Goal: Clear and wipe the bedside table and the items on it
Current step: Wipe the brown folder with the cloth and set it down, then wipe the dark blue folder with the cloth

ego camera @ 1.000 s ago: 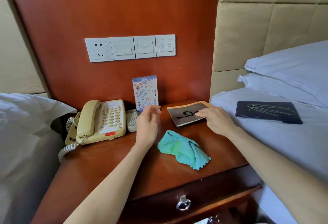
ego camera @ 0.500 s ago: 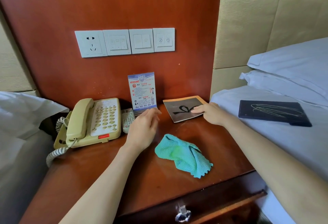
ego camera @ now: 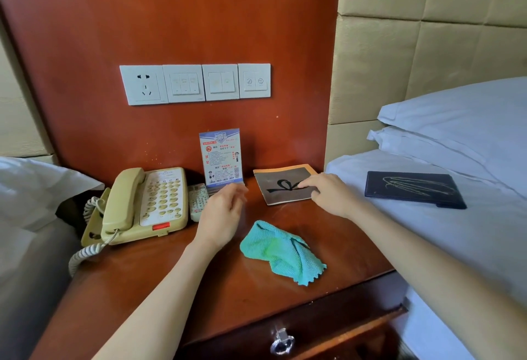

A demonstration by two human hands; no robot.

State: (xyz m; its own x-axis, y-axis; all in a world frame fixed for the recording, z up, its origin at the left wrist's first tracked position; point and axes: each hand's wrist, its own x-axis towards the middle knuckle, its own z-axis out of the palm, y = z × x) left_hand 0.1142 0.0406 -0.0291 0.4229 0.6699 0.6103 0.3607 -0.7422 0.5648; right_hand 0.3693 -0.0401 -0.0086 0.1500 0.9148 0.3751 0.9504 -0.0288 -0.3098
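- The right hand (ego camera: pixel 328 192) lies flat on the booklet (ego camera: pixel 283 185) at the back right corner of the tabletop (ego camera: pixel 171 282). Its fingers are straight and press down on the cover.
- The left hand (ego camera: pixel 222 211) floats over the middle of the tabletop, right in front of the standing card (ego camera: pixel 221 157). Its fingers are loose and a little bent, and it holds nothing.
- The green cloth (ego camera: pixel 281 251) lies in a crumpled heap near the front edge, between the two arms. No hand touches it.
- The phone (ego camera: pixel 142 205) sits at the back left of the tabletop, and a small remote (ego camera: pixel 197 201) lies just beside it.
- A dark folder (ego camera: pixel 413 188) already lies on the bed (ego camera: pixel 427 231) past the right edge.
- I think the step now is to take the booklet off the tabletop.
- To do it well, slide the booklet toward the right edge until a side sticks out, then pinch it there. A flat thing is hard to pick up from the top.
- Set it on the bed near the dark folder.
- The left hand should take care not to knock the card over. It looks thin and could tip.
- Leave the cloth alone until the things are off.
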